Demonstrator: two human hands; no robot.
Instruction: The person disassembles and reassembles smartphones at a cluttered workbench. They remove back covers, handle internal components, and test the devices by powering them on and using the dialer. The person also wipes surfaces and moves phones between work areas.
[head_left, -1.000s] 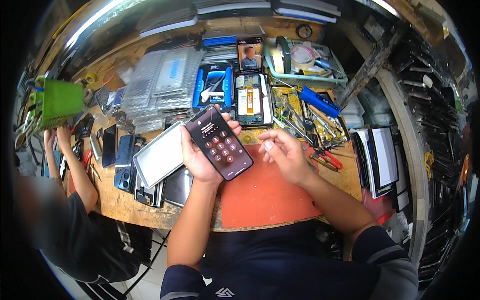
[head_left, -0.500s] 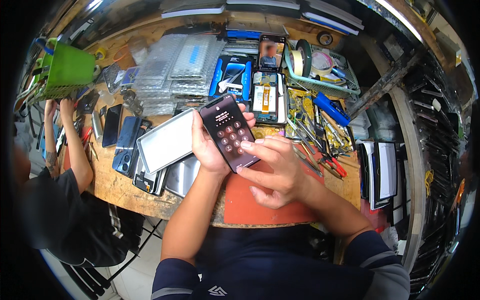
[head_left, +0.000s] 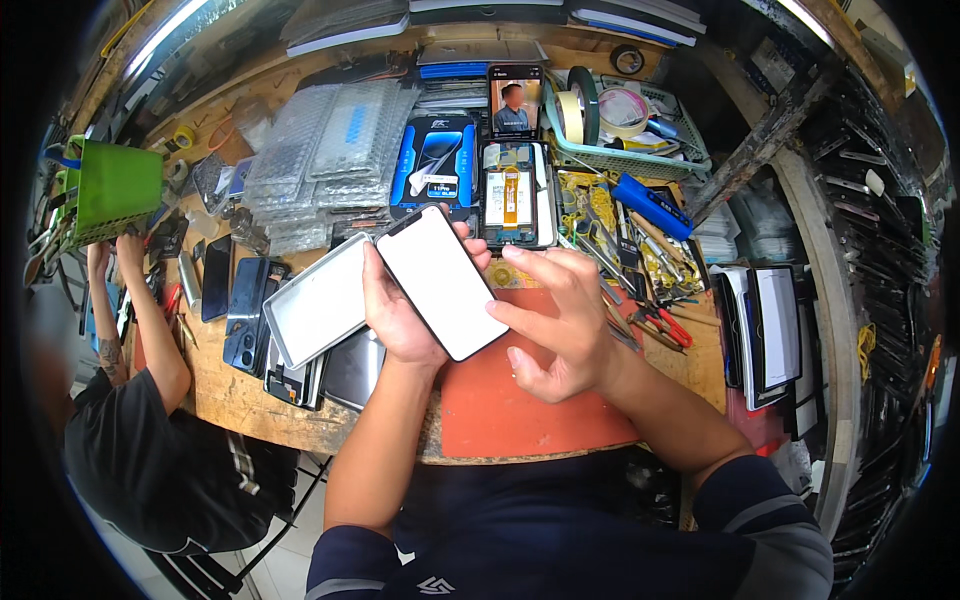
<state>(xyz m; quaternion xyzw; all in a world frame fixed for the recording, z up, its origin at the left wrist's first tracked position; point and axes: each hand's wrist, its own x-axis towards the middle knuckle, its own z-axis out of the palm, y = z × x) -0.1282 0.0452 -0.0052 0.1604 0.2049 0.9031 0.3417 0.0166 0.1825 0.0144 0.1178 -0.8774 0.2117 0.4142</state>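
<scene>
A smartphone (head_left: pixel 442 282) with a blank white, lit screen lies tilted in my left hand (head_left: pixel 405 325), its fingers wrapped around the edges. My right hand (head_left: pixel 560 325) hovers at the phone's right side with fingers apart and bent; a fingertip is at the right edge of the screen, and I cannot tell whether it touches. Below both hands lies a red-orange mat (head_left: pixel 540 400). A shallow white tray (head_left: pixel 320 300) sits just left of my left hand. Beyond the hands are an opened phone (head_left: pixel 512 195) with its insides bare and a blue-black box (head_left: pixel 436 160).
Bubble-wrap packs (head_left: pixel 320 150) are stacked at the back left. A basket of tape rolls (head_left: pixel 640 140), a phone showing a person (head_left: pixel 515 105), and pliers (head_left: pixel 665 328) among tools stand right of centre. Left, another person's arms (head_left: pixel 150 320) reach toward a green basket (head_left: pixel 115 190).
The phone's screen has gone from a dark number keypad to plain white. My right fingers have lifted off the keypad area toward the right edge. The whole view has shifted slightly.
</scene>
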